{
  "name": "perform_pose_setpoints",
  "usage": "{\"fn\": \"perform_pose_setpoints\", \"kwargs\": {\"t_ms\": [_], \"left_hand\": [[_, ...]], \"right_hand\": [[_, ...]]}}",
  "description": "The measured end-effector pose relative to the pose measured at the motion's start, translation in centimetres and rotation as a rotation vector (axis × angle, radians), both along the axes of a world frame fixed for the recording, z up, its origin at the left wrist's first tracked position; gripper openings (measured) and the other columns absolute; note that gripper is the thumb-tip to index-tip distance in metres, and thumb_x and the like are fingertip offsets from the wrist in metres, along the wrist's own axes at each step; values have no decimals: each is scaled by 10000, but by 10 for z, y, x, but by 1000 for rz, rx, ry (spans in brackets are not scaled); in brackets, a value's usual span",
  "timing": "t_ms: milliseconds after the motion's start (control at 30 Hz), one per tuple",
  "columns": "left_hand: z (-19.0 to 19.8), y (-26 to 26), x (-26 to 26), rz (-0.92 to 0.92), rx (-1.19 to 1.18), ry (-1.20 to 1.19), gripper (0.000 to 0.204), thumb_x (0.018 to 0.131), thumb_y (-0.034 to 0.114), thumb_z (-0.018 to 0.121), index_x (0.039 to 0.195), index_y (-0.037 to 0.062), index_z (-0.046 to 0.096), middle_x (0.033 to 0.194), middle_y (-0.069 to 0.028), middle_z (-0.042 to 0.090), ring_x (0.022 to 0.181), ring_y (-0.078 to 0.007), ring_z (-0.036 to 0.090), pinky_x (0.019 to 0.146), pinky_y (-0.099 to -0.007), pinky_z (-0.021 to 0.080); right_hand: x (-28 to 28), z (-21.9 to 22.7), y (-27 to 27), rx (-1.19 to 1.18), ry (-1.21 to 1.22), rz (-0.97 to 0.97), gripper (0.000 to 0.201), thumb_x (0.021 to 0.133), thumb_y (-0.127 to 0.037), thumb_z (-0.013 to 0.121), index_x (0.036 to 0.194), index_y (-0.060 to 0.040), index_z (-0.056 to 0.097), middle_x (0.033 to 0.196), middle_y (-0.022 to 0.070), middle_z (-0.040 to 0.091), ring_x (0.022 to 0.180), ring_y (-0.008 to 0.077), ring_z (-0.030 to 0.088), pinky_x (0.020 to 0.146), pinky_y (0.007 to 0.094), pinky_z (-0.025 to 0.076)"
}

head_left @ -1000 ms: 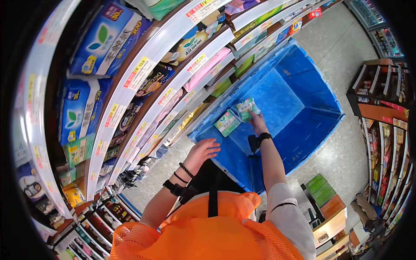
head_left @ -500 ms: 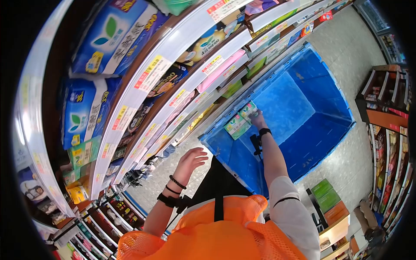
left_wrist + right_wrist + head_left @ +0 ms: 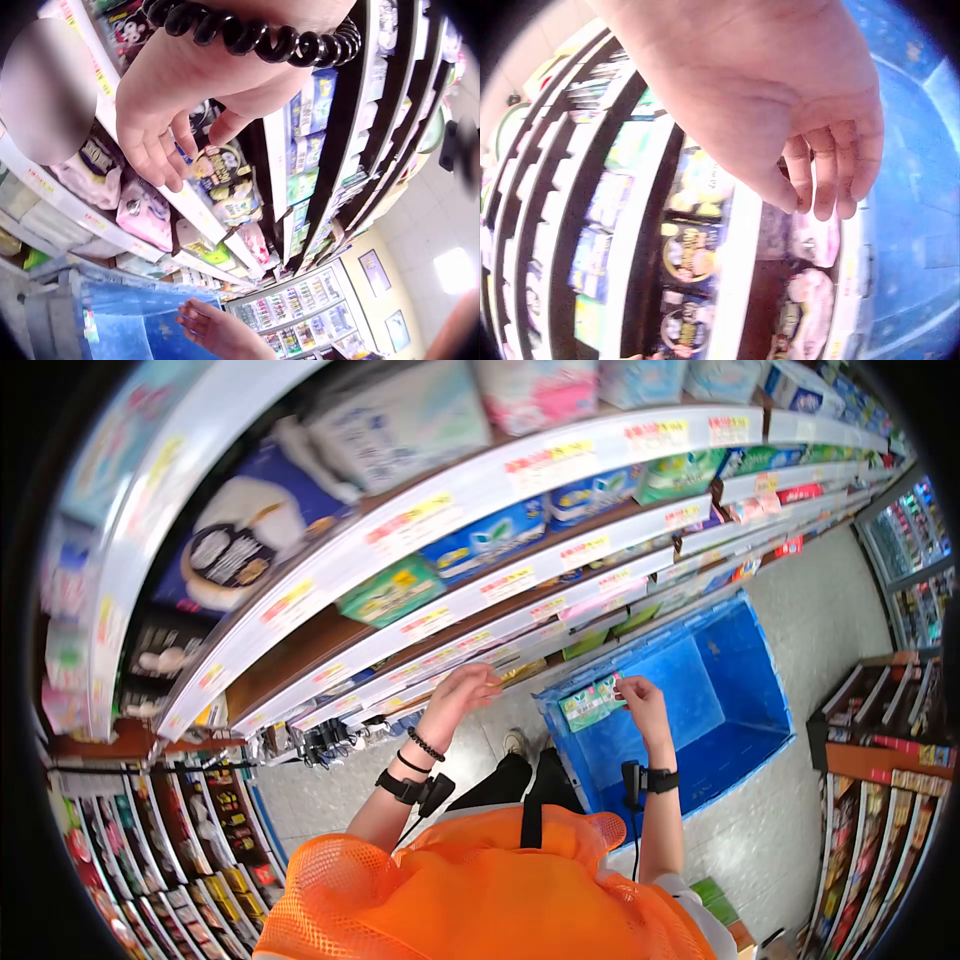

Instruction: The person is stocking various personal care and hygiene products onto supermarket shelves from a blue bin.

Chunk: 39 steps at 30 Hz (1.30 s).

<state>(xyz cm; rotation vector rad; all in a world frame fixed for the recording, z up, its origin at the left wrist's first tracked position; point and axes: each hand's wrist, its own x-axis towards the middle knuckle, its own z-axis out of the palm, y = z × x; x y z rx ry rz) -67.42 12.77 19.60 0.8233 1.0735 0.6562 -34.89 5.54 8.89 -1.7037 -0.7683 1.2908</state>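
The left hand, fingers loose and empty, is hovering near shelves; the right hand, likewise, is hanging above one blue crate; two green packs are lying inside.

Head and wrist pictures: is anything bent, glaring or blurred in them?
Head view: shelf edges bow into curves and the corners go black; left wrist view: a ceiling light glares white, and a blurred oval patch sits at upper left; right wrist view: packs beyond the right hand look soft, their print mostly unreadable.
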Motion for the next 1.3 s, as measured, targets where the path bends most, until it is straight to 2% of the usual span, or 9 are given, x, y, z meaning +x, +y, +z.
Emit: {"fn": "perform_pose_setpoints", "kwargs": {"t_ms": [167,333,500,700,833,1067,1167,1200,1300], "left_hand": [[52,-6,-21,208,499,172,195,971,153,567,1134,49,589,1018,-40,637,883,-152,614,809,-276,467],[109,11,-46,367,1443,869,314,825,144,708,1105,39,613,1119,-182,554,999,-354,544,866,-395,460],[117,39,-65,261,1368,1154,623,819,393,716,1244,-22,524,1151,-245,589,1069,-450,529,961,-490,397],[88,47,-67,166,1318,1132,693,803,378,708,1311,-26,468,1215,-295,547,1118,-471,510,978,-488,419],[80,35,-73,202,1310,1015,692,805,315,726,1331,-15,420,1185,-283,547,1086,-467,524,939,-482,454],[71,26,-80,258,1188,742,771,774,261,778,1370,3,362,1177,-209,548,946,-346,614,811,-402,530],[70,29,-82,285,1158,636,851,746,237,804,1411,-2,329,1168,-180,547,908,-267,621,781,-349,545],[67,31,-85,247,1153,654,837,747,233,801,1407,-7,345,1158,-181,549,909,-268,621,787,-347,544],[59,32,-85,196,1169,703,774,762,255,784,1381,-24,413,1106,-192,564,915,-279,637,798,-354,533]], "right_hand": [[-56,109,24,329,-2,156,167,909,-112,655,1026,7,646,900,45,682,822,80,624,730,227,485],[-121,160,49,544,-45,320,224,889,-83,667,1101,-24,622,1014,48,671,868,115,641,758,246,498],[-185,223,64,954,-446,558,472,871,-72,653,1319,-76,501,1349,136,499,890,243,671,730,345,550],[-216,229,85,868,-908,636,636,878,-142,636,1440,-83,344,1454,205,369,866,361,661,700,420,562],[-223,212,83,914,-891,623,650,861,-114,626,1432,-44,322,1468,245,308,852,404,659,631,420,579],[-223,198,67,881,-815,609,680,861,-83,643,1456,-80,314,1526,168,287,806,310,662,651,370,564],[-221,202,65,911,-805,624,667,852,-82,630,1442,-62,318,1520,172,284,897,382,658,659,404,575],[-221,199,66,908,-834,605,683,853,-82,658,1451,-86,326,1533,129,297,766,258,656,626,356,549],[-221,195,69,973,-942,570,647,872,-147,655,1436,-91,345,1522,128,321,774,256,672,634,353,552]]}}
